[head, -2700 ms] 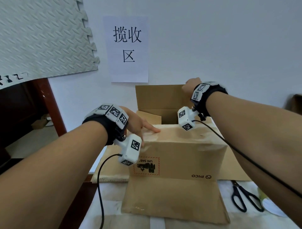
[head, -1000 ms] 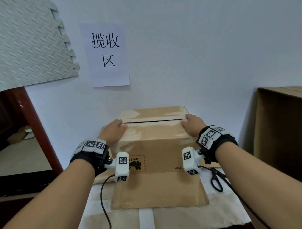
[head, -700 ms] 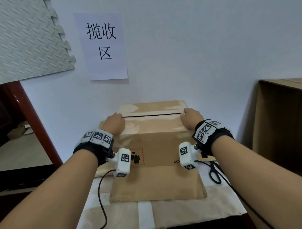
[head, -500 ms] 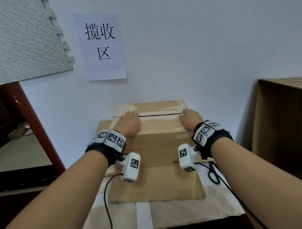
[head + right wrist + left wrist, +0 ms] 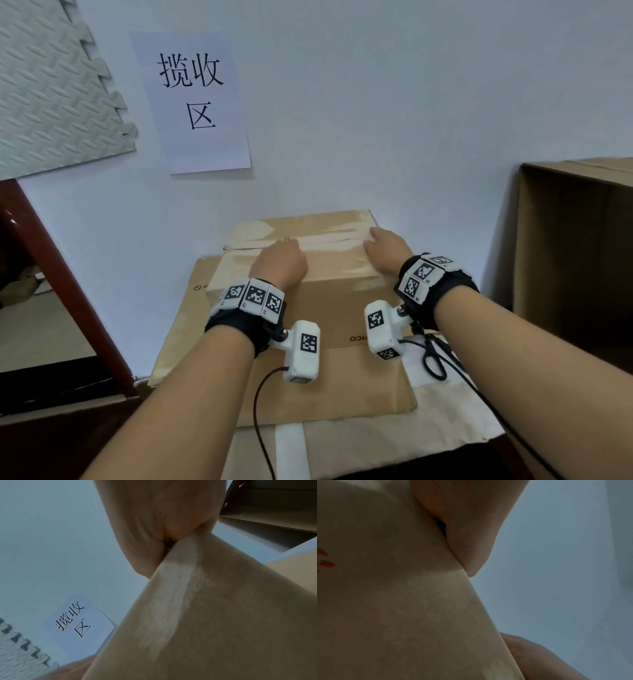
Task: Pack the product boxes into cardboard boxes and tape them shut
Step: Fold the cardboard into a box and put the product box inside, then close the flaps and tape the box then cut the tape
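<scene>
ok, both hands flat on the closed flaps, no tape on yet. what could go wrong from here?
1. No tape roll is in view. Fetching one likely means lifting the left hand or right hand, and the flaps of the cardboard box may spring open along the seam.
2. The box sits on flattened cardboard, so pressing could slide it.
3. The scissors lie under the right wrist cable, which could snag them.

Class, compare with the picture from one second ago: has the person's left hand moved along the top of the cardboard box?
Yes. The left hand has slid rightward along the cardboard box top, away from the box's left edge and toward the right hand.
</scene>
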Demonstrator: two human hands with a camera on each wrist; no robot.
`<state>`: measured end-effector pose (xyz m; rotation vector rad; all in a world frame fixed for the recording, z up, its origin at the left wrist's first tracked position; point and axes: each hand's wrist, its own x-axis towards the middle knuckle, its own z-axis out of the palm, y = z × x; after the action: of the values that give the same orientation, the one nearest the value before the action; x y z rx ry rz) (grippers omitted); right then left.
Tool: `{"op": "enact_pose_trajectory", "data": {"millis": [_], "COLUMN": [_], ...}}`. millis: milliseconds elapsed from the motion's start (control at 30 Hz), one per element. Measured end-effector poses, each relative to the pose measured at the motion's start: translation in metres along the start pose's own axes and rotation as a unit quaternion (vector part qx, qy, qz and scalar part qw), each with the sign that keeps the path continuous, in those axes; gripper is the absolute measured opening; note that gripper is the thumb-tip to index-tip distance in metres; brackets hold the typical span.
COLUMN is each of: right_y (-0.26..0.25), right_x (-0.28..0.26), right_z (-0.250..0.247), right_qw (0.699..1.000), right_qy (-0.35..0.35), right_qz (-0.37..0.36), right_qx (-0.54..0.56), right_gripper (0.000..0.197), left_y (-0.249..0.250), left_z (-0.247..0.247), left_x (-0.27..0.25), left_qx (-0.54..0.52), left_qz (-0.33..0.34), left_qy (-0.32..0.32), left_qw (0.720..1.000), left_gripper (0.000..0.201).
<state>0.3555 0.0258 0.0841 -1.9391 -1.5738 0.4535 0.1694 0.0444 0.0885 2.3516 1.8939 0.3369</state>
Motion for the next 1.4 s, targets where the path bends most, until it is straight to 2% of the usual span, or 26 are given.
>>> {"op": "enact_pose_trajectory", "data": {"millis": [67, 167, 200, 267, 367, 467, 500, 533, 567, 667, 733, 767, 900, 967, 1033, 1167, 1300, 1400], "right_y": [0.004, 0.027, 0.038, 0.058, 0.089, 0.130, 0.133, 0.138, 0.136, 0.136, 0.145, 0.139, 0.105, 0.092, 0.088, 0.087, 0.098, 0.109], "right_x": [-0.002, 0.002, -0.001, -0.009, -0.022, -0.011, -0.015, -0.016, -0.021, -0.025, -0.019, -0.023, -0.060, -0.070, -0.079, -0.088, -0.075, -0.069], "right_z": [-0.008, -0.022, -0.029, -0.040, -0.048, -0.039, -0.040, -0.038, -0.037, -0.032, -0.027, -0.028, -0.031, -0.031, -0.033, -0.040, -0.030, -0.022], "right_qw": [0.998, 0.990, 0.991, 0.990, 0.954, 0.921, 0.912, 0.909, 0.906, 0.896, 0.891, 0.877, 0.893, 0.897, 0.890, 0.892, 0.891, 0.888], "right_qy": [0.013, 0.054, 0.056, 0.004, -0.105, -0.136, -0.154, -0.159, -0.184, -0.175, -0.193, -0.210, -0.177, -0.182, -0.188, -0.184, -0.161, -0.174], "right_qz": [0.007, 0.079, 0.094, 0.134, 0.193, 0.235, 0.245, 0.248, 0.246, 0.242, 0.231, 0.230, 0.158, 0.154, 0.157, 0.162, 0.120, 0.096], "right_qx": [0.064, 0.101, 0.079, -0.044, -0.204, -0.281, -0.292, -0.295, -0.292, -0.328, -0.340, -0.366, -0.382, -0.373, -0.383, -0.379, -0.406, -0.415], "right_gripper": [0.040, 0.038, 0.032, 0.020, 0.021, 0.061, 0.054, 0.036, 0.026, 0.035, 0.031, 0.025, 0.019, 0.005, 0.004, 0.034, 0.040, 0.041], "left_y": [-0.001, -0.002, -0.001, 0.001, 0.003, 0.004, 0.003, 0.003, 0.002, 0.003, 0.003, 0.003, 0.002, 0.002, 0.001, -0.001, -0.002, -0.001], "left_z": [0.000, -0.001, 0.000, 0.000, -0.002, -0.002, -0.002, -0.002, -0.002, -0.003, -0.003, -0.003, -0.003, -0.003, -0.002, 0.000, -0.001, -0.002], "left_x": [-0.002, -0.003, -0.004, -0.006, -0.011, -0.015, -0.014, -0.014, -0.013, -0.013, -0.014, -0.014, -0.014, -0.014, -0.013, -0.011, -0.011, -0.012], "left_qx": [-0.003, -0.009, -0.010, -0.012, -0.011, -0.004, -0.002, -0.002, -0.005, -0.005, -0.005, -0.006, -0.014, -0.011, -0.009, -0.018, -0.020, -0.017], "left_qz": [0.001, 0.002, 0.004, 0.003, 0.005, 0.006, 0.006, 0.005, 0.003, 0.001, 0.000, 0.000, -0.004, -0.002, 0.000, 0.000, 0.001, -0.002], "left_qy": [0.006, 0.022, 0.026, 0.031, 0.037, 0.030, 0.027, 0.026, 0.026, 0.020, 0.019, 0.020, 0.026, 0.029, 0.030, 0.035, 0.034, 0.035], "left_qw": [1.000, 1.000, 1.000, 0.999, 0.999, 1.000, 1.000, 1.000, 1.000, 1.000, 1.000, 1.000, 1.000, 1.000, 1.000, 0.999, 0.999, 0.999], "left_gripper": [0.045, 0.045, 0.045, 0.045, 0.044, 0.044, 0.044, 0.045, 0.045, 0.045, 0.045, 0.045, 0.045, 0.044, 0.044, 0.045, 0.046, 0.045]}}
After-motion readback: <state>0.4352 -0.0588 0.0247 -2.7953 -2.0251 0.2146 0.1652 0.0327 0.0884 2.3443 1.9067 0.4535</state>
